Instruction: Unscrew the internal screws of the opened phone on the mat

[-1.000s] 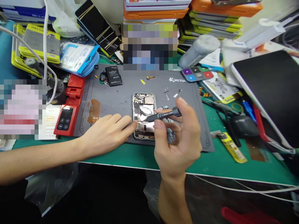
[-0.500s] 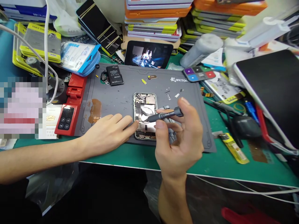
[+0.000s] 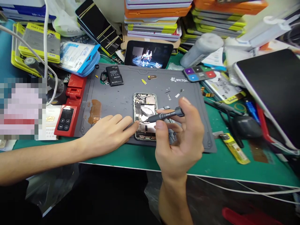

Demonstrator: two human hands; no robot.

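Observation:
An opened phone (image 3: 150,107) lies upright on the dark grey mat (image 3: 117,103), its inner parts showing. My right hand (image 3: 180,137) grips a dark screwdriver (image 3: 159,117), thumb and fingers around the handle and a finger at its cap. The screwdriver's tip points left, over the left side of the phone's inside. My left hand (image 3: 109,131) rests on the mat with its fingertips at the phone's left edge; its fingers are bent and close together, and what they hold, if anything, is hidden. A black battery (image 3: 114,75) lies farther back.
Small loose parts (image 3: 169,96) lie right of the phone. Behind the mat stands a lit screen (image 3: 148,54). A red device (image 3: 67,120) sits at the left, a coloured box (image 3: 199,74) and a grey bottle (image 3: 202,50) at the back right, a yellow packet (image 3: 235,148) at the right.

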